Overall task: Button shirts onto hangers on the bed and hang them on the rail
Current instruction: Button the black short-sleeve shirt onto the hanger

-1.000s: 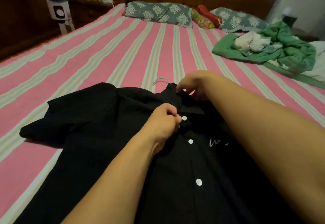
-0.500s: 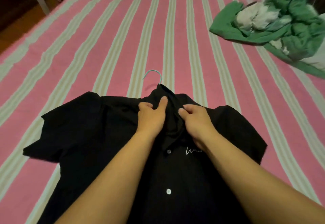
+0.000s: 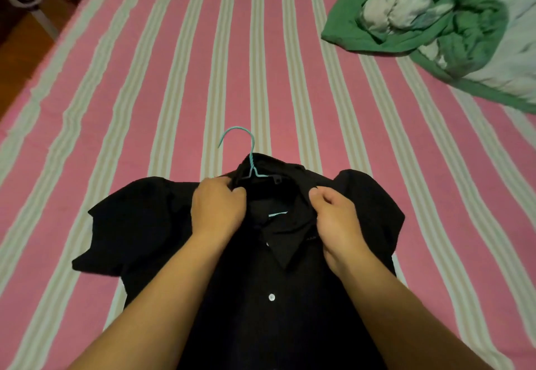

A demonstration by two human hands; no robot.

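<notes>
I have the black shirt (image 3: 162, 224) lying face up on the striped bed (image 3: 145, 65), at its near end and right under me, with the pale blue wire hanger (image 3: 251, 163) already inside it; the hook pokes out past the neck onto the sheet. My left hand (image 3: 216, 207) has its fingers curled into the left side of the collar (image 3: 284, 242), and my right hand (image 3: 336, 218) pinches the right side of it, so both hands are closed on cloth.

I judge the shirt to be light, thin and floppy. It will sag and slide off the wire if I lift by the fabric alone, so I would carry it by the hook or the twisted neck of the hanger. The thin wire probably bends under a hard pull. One white button (image 3: 271, 297) shows on the front below the collar; I cannot tell whether the top one is fastened.

A small pale tag (image 3: 278, 214) sits inside the neck, too blurred to read, and I can make out no other writing. A green and white heap of clothes (image 3: 429, 18) lies well apart at the far right.
</notes>
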